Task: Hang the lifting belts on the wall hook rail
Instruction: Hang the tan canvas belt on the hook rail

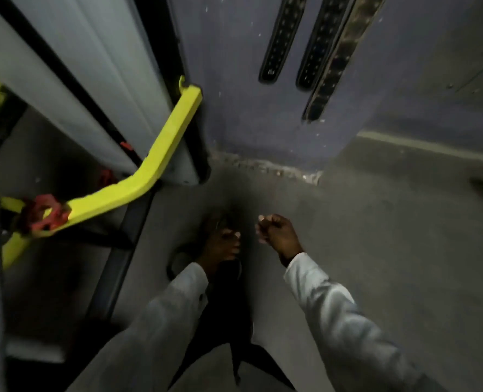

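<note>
Three dark lifting belts hang flat on the blue wall ahead: one belt (282, 38), a second belt (322, 43) beside it, and a longer worn belt (337, 60) to the right. Their tops and the hook rail are out of frame. Low in the view, my left hand (220, 247) is closed on a dark belt (224, 301) that droops below it, with a loop showing to its left. The view is dim and blurred there. My right hand (277, 233) hovers just to the right, fingers curled, with nothing seen in it.
A yellow machine bar (155, 165) with a red knob (46, 212) juts out on the left, in front of grey upright panels (87, 80). A black frame post (118, 264) stands below the bar. A grey concrete floor (376, 236) meets the wall ahead and extends to the right.
</note>
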